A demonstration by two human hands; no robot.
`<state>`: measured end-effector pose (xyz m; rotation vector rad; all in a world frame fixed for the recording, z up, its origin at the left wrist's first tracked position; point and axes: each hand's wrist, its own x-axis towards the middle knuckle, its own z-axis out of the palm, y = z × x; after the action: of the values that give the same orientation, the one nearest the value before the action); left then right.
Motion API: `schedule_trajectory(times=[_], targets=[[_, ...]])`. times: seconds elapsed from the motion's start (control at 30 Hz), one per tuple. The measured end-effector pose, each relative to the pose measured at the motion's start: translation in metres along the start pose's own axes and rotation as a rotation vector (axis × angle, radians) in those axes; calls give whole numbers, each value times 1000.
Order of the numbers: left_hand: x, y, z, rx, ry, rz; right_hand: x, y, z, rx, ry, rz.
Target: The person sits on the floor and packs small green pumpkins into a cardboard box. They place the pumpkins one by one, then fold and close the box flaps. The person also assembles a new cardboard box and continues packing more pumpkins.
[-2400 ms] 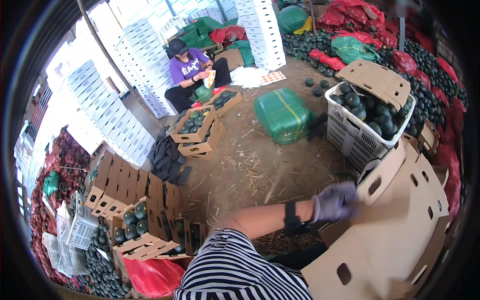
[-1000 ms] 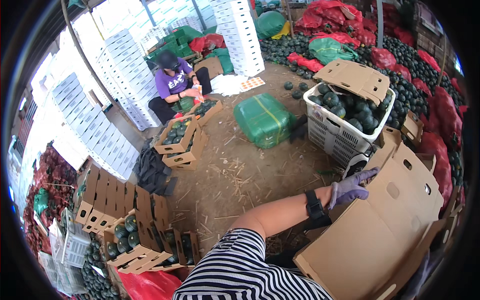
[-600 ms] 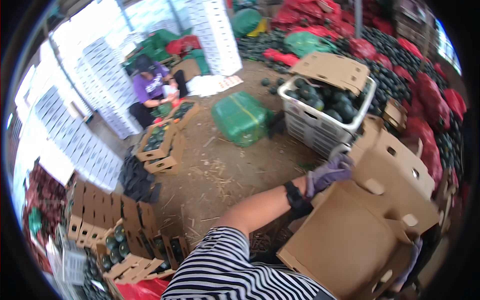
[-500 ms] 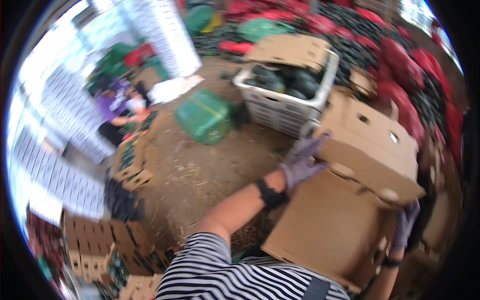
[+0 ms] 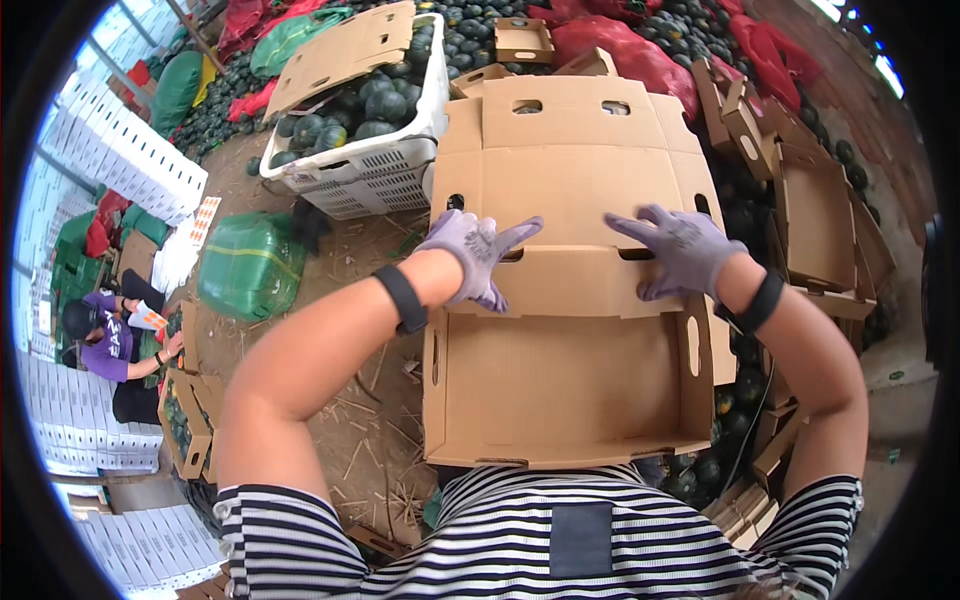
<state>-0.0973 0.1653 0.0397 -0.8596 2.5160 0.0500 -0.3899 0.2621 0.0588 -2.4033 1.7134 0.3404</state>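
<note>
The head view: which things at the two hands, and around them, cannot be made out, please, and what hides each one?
In the head view:
Palms of the left hand and right hand: hidden by the hands' own gloved backs.
What supports the cardboard box: hidden beneath its floor.
Lower fruit in the white crate: covered by upper fruit and the cardboard sheet.
Contents of the green bundle: hidden by its wrapping.

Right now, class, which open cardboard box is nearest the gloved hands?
The lower-centre box: its far side lies by the left hand and right hand. The right-side box and far-left box lie farther off.
</note>
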Motion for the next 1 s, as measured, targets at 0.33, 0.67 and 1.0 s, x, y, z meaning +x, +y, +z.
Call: schedule_trajectory(times=[0.33,0.67,1.0], targets=[[39,22,-8,306,-255,-160,42,-23,35,-113,-116,243],[-36,-73,64,-601,1054,-109,-202,187,101,917,509,722],[-28,15,118,-1366,1243,-330,-78,85,175,1373,954,534]])
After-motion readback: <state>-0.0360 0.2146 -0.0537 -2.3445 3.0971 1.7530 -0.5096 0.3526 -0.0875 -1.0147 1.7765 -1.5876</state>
